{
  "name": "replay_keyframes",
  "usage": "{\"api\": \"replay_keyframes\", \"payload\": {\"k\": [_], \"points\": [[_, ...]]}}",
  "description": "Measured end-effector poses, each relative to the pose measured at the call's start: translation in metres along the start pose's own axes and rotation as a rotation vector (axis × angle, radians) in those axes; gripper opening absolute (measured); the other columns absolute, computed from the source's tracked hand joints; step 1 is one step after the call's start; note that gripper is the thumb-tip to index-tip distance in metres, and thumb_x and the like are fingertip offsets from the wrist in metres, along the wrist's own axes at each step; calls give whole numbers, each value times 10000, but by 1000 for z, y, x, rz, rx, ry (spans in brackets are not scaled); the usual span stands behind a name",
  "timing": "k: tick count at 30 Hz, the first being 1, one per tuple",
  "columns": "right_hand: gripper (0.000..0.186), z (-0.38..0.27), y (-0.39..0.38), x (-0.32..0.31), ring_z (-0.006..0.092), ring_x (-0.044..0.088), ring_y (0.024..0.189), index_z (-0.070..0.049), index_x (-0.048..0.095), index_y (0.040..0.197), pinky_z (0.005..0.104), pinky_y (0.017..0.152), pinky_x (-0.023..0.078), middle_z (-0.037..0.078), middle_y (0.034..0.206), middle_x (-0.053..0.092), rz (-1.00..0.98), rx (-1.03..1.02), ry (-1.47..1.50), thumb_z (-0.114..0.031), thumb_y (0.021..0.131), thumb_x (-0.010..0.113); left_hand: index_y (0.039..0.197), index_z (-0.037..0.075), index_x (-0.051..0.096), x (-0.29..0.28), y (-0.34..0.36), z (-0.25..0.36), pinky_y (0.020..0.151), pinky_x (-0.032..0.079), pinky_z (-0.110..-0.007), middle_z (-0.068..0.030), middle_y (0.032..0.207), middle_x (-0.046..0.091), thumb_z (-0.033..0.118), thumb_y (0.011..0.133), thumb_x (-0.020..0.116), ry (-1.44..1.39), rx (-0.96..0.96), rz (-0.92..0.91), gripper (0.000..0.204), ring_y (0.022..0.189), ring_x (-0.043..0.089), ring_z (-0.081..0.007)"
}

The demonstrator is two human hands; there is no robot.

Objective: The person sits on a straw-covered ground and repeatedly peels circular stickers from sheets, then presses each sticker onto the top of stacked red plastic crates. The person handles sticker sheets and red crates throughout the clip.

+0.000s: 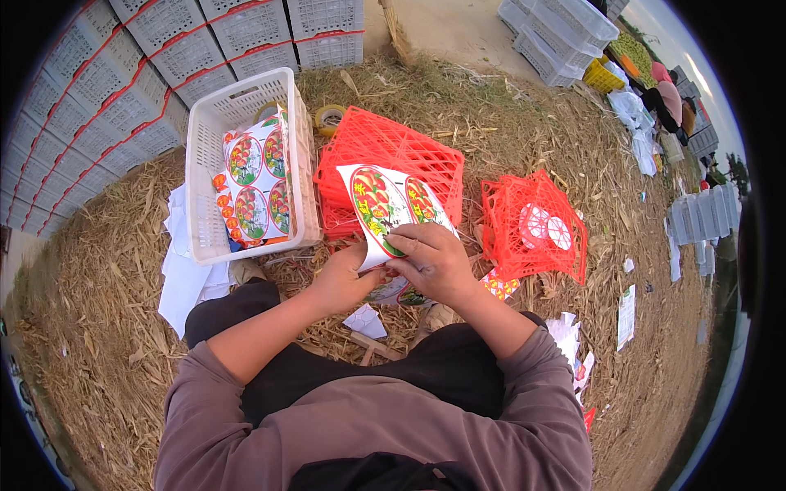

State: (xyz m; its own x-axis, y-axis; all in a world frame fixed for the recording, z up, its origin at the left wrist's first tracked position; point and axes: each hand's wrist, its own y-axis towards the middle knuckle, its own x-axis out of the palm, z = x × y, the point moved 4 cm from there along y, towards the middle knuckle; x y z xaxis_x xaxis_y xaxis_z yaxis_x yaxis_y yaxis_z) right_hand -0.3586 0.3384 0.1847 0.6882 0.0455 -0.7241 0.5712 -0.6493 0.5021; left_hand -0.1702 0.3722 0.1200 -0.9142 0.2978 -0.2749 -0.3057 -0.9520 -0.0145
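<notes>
A white sheet of round fruit labels [377,200] is held up in front of me, bent at its near end. My left hand [348,278] is closed on its lower left edge. My right hand [434,260] is closed too, thumb and fingers pinching the lower right part of the sheet. Just beyond the sheet lies a stack of red plastic lattice lids [409,139], partly hidden by it. More red lattice lids [524,196] lie to the right, with round white labels [546,227] on them. Under my hands, another label sheet [413,296] shows in part.
To the left stands a white plastic crate [196,164] holding label sheets [260,155]. A tape roll [330,119] lies beside it. Stacked grey crates [115,98] form a wall at far left. Straw [106,327] and paper scraps [365,322] cover the ground. People [667,94] are far right.
</notes>
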Motion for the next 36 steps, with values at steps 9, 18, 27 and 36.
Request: {"api": "replay_keyframes", "payload": {"k": [9,18,27,36], "points": [[269,1,-4,33,312,737,935,-40,788,1090,421,823,598,127,1056,774,-58,-15,90,-112,833,825,1157,10,751,-14,-18,6,777,591,-366,-146,1019,754,10,937,721,-14,19,177,222,884,759,-245],[160,12,-11,39,337,730,1034,-31,781,1082,440,914,585,151,1077,771,-2,200,379,-60,929,743,1172,7,762,-14,-16,15,810,589,-377,-140,1082,757,12,930,753,51,43,195,242,946,761,-244],[194,74,-13,21,121,669,750,-4,751,1017,314,664,527,35,776,692,-77,740,566,-192,1040,706,1134,19,776,-12,-12,-11,752,557,-306,-53,953,783,85,969,760,-162,-344,35,179,830,703,-105],[295,200,-49,-97,203,786,856,-26,675,1255,266,654,611,135,1116,791,320,1226,874,-246,1060,645,1115,79,773,-33,-16,-17,859,572,-488,-170,1010,756,96,866,735,631,-159,-260,252,991,720,-407]]}}
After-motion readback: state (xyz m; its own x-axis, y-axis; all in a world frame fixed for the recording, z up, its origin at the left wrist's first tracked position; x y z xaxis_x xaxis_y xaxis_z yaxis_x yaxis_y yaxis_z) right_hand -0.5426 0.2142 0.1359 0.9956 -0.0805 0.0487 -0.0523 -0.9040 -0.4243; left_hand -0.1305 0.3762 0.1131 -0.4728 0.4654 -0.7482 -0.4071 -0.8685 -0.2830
